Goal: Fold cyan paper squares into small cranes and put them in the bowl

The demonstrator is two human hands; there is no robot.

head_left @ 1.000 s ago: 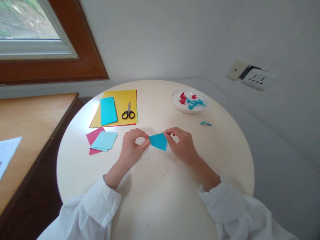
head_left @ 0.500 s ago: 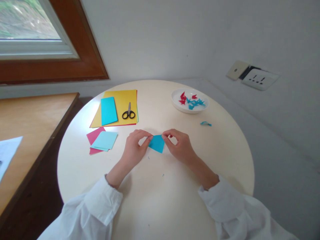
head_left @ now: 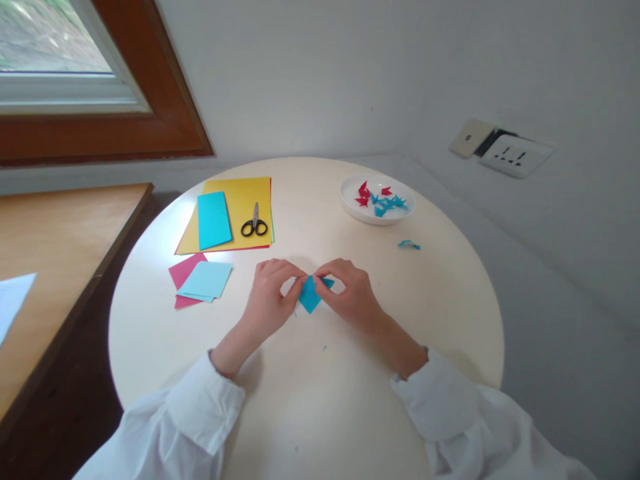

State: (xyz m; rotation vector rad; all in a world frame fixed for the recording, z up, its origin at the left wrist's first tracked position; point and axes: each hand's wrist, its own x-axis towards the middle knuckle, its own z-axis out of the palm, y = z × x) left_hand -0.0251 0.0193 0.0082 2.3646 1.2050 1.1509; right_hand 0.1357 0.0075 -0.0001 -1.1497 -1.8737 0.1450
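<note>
A small piece of blue paper (head_left: 310, 300) is held between my two hands over the round white table (head_left: 320, 407), one corner pointing toward me. My left hand (head_left: 273, 290) pinches its upper left edge between thumb and forefinger. Close beside it, my right hand (head_left: 353, 290) pinches the paper near its top middle, and a bit of blue shows inside the ring of that thumb and finger. The fingertips of both hands nearly meet and hide part of the paper's upper edge.
Scissors (head_left: 255, 223) and a blue paper rectangle (head_left: 215, 220) lie on yellow sheets (head_left: 245, 190). Pale blue squares (head_left: 206, 280) overlap pink ones (head_left: 186, 271). A white dish (head_left: 350, 209) holds red and blue folded paper pieces. A curled blue strip (head_left: 409, 245) lies nearer me.
My right hand has moved left toward my left hand, and my fingertips are now closer together. The blue paper shows a different outline, with its corner pointing toward me.
</note>
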